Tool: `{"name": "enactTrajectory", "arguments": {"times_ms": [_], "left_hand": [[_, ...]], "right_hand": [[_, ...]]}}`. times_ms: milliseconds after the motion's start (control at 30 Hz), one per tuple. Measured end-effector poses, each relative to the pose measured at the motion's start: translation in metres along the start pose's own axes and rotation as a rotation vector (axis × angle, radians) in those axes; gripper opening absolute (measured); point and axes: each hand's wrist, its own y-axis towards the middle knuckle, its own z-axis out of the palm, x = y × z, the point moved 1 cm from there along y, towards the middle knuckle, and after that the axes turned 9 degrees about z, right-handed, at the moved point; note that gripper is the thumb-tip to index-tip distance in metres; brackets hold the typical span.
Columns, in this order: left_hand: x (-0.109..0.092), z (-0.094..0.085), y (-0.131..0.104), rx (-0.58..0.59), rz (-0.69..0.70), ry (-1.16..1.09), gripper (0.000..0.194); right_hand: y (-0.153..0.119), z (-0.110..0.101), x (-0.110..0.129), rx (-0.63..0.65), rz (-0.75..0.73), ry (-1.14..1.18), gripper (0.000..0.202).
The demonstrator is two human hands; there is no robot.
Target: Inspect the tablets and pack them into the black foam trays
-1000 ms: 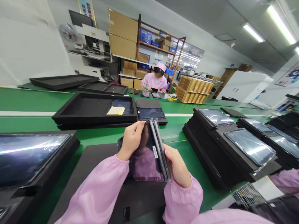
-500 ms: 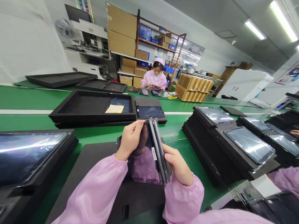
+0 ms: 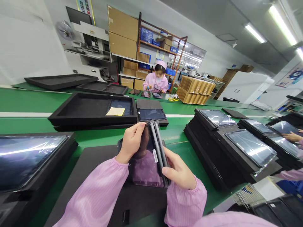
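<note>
In front of me I hold a small stack of tablets (image 3: 147,168), tilted up on edge, with glossy dark screens and a white label near one side. My left hand (image 3: 131,142) is closed around their upper left edge, thumb on top. My right hand (image 3: 178,166) is closed on the right side, its thumb against the edges and its other fingers largely hidden behind. Exactly how many tablets are in the stack I cannot tell. Beneath them lies a flat black foam board (image 3: 94,176).
A black foam tray (image 3: 68,121) with a yellow note (image 3: 115,111) stands behind. Foam stacks bear wrapped tablets (image 3: 251,146) at right and another tablet (image 3: 28,157) at left. A co-worker (image 3: 155,80) sits across the green bench (image 3: 94,137); another person's hand (image 3: 292,136) shows far right.
My right thumb has moved down and left over the tablets' edges. The stack and my left hand stay nearly in place. At far right, another person's hand has come further into view over a tablet.
</note>
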Motion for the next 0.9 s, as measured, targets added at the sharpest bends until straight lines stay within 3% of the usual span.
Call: {"name": "enactTrajectory", "arguments": {"times_ms": [167, 400, 667, 900], "left_hand": [[0.000, -0.001, 0.000, 0.009, 0.009, -0.002, 0.048], [0.000, -0.004, 0.000, -0.027, 0.002, -0.003, 0.048], [-0.003, -0.004, 0.000, -0.025, -0.001, -0.024, 0.049], [0.001, -0.003, -0.001, -0.035, -0.036, -0.055, 0.044]], "right_hand": [[-0.003, -0.001, 0.002, 0.043, -0.027, -0.060, 0.081], [-0.004, -0.011, 0.001, 0.207, -0.102, -0.065, 0.086], [-0.004, -0.010, -0.008, 0.140, 0.019, 0.115, 0.068], [-0.008, -0.010, -0.012, 0.104, 0.063, 0.023, 0.084]]}}
